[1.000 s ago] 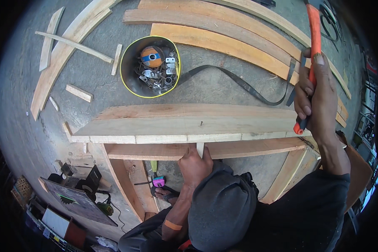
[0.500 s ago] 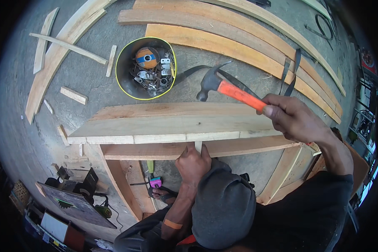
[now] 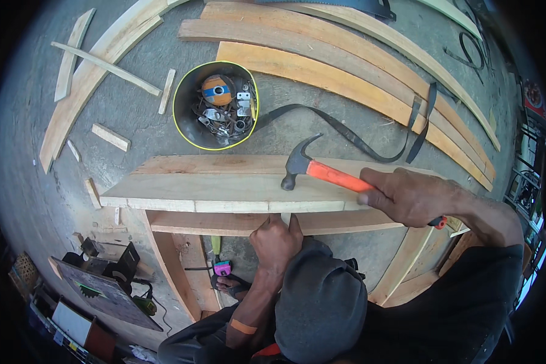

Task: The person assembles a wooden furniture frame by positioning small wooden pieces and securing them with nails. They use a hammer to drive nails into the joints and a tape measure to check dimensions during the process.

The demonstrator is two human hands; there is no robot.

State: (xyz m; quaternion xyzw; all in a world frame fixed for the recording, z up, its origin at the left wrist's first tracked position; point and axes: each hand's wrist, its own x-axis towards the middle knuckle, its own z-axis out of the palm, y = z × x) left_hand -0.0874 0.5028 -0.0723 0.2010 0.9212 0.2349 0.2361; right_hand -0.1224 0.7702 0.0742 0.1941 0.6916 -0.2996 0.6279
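Note:
My right hand is closed around the orange handle of a claw hammer. The hammer's dark head is over the pale top board of a wooden frame, face down; whether it touches the wood I cannot tell. Below that board's front edge, my left hand is closed on a small upright wood strip, its fingers partly hidden. A second plank runs just beneath the top board. The frame's side boards extend toward me.
Beyond the frame stands a black bucket with metal hardware and an orange disc. A black strap lies beside long planks. A pink tape measure rests inside the frame. At left are a table saw and wood offcuts.
The hammer and my right hand have come down toward the top board, so the hammer head is now over it. My left hand stays at the wood strip. The view has shifted slightly.

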